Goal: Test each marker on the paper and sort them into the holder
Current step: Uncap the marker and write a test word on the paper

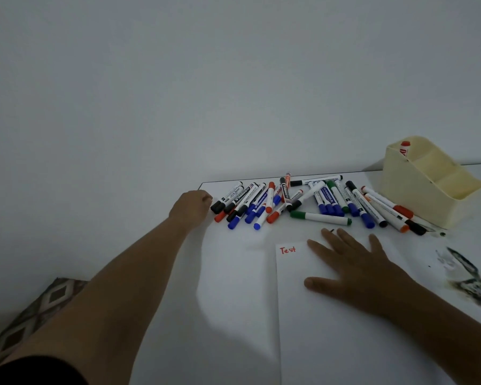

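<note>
Markers point(303, 201): loose heap along far edge of table point(233, 273), many crossing/overlapping; black, blue, red, green caps. One red-capped marker point(405, 148) already upright in back slot of holder point(428, 184), far right.
Paper point(345, 329): near centre-right, "Test" written in red at top left corner, otherwise unmarked.
Left hand point(190, 205): at left end of heap, fingers curled in, knuckles toward camera; black-capped marker point(227, 198) just beside fingertips. Touching or not, can't tell; nothing visibly pinched.
Right hand point(356, 262): flat on paper's top edge, fingers spread, pressing it down.
Risk 1: markers are stacked, so pulling one prob. drags or rolls neighbours; heap sits close to far edge, some could drop off.
Risk 2: if rt hand lifts, paper may slide while writing.
Risk 3: black ink smear point(472, 279) on table at right; a sleeve or the sheet could pick it up.
</note>
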A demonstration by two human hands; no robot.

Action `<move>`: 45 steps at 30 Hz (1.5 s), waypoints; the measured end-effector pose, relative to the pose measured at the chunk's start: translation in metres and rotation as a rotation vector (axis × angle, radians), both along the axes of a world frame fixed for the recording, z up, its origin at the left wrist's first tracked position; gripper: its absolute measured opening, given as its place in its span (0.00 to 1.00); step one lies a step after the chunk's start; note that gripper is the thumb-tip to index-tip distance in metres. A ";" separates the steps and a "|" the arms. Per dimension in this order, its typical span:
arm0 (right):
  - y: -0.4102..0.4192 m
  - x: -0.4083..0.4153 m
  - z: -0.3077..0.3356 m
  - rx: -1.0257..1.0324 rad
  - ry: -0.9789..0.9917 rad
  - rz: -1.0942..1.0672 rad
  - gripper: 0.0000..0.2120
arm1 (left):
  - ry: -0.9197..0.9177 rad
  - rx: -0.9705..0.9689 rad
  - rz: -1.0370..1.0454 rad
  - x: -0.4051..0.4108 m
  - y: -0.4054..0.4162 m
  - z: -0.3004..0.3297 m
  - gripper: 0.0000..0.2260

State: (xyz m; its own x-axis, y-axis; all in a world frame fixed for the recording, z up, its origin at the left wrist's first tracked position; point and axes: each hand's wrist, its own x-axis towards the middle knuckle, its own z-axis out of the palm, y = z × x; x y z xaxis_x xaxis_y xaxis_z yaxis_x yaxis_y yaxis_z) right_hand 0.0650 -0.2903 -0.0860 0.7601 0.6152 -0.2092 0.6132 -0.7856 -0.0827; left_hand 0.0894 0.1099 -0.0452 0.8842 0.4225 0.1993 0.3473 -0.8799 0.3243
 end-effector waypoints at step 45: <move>0.004 0.004 0.014 0.267 0.170 -0.193 0.67 | -0.093 -0.600 -0.258 -0.105 -0.198 -0.016 0.04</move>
State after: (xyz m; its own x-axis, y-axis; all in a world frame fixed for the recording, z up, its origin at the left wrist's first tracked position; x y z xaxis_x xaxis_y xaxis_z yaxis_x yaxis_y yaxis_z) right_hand 0.0686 -0.2868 -0.0721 0.8357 0.5136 -0.1945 0.4152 -0.8227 -0.3884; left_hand -0.0160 -0.0885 -0.0616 0.9624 0.2608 0.0754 0.0964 -0.5880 0.8031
